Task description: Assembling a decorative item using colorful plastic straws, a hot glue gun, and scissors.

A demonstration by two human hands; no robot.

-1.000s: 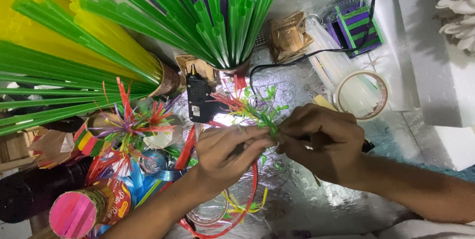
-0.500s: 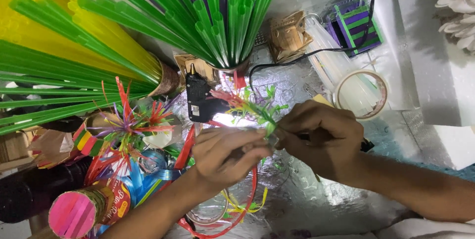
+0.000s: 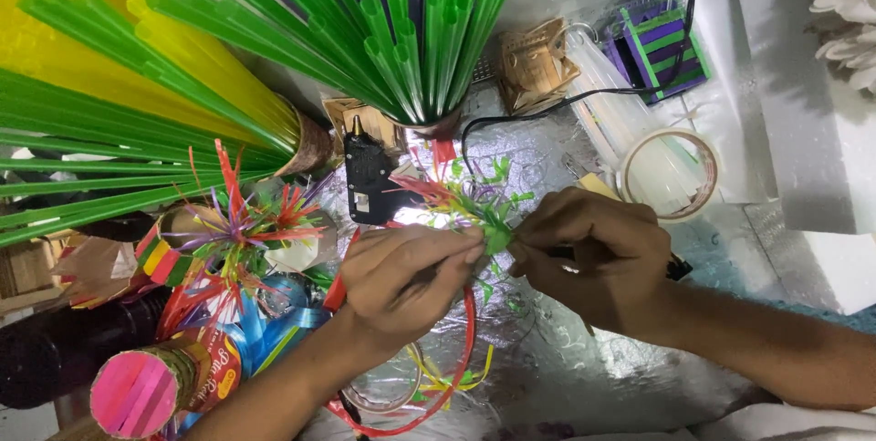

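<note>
Hands: left hand (image 3: 411,272) and right hand (image 3: 589,254) both pinch my straw flower (image 3: 474,208).
Axis: stem between them, frills up-left.

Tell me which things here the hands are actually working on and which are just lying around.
In hand:
left hand and right hand, both pinching the green straw flower

Lying about:
black glue gun
tape roll
cup of green straws
pink straw tube
finished straw flower
</note>
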